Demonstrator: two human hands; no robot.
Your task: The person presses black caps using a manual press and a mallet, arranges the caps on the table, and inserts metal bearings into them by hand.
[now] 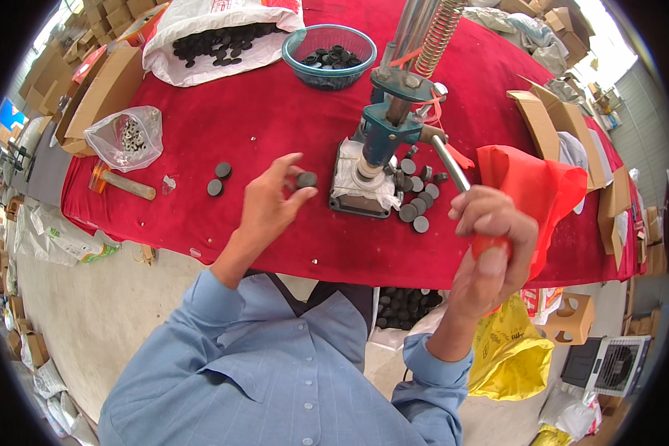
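A green hand press (pixel 388 130) with a coil spring stands on the red-covered table. My right hand (pixel 494 241) is closed around the red knob at the end of its metal lever (pixel 451 165). Left of the press, my left hand (pixel 269 197) pinches a small black round cap (pixel 306 180) between thumb and fingers. White wrapping covers the press base (pixel 358 206), where the ram comes down. Several more black caps (pixel 421 224) lie loose at the right of the base. Two caps (pixel 215 187) sit apart, left of my left hand.
At the back are a teal basket (pixel 328 78) and a white sack (pixel 163 59), both with black caps. A bag of small metal parts (pixel 130 141) and a hammer (pixel 130 184) lie left. A red bag (pixel 531 175) is beside my right hand; cardboard boxes (pixel 561 123) stand right.
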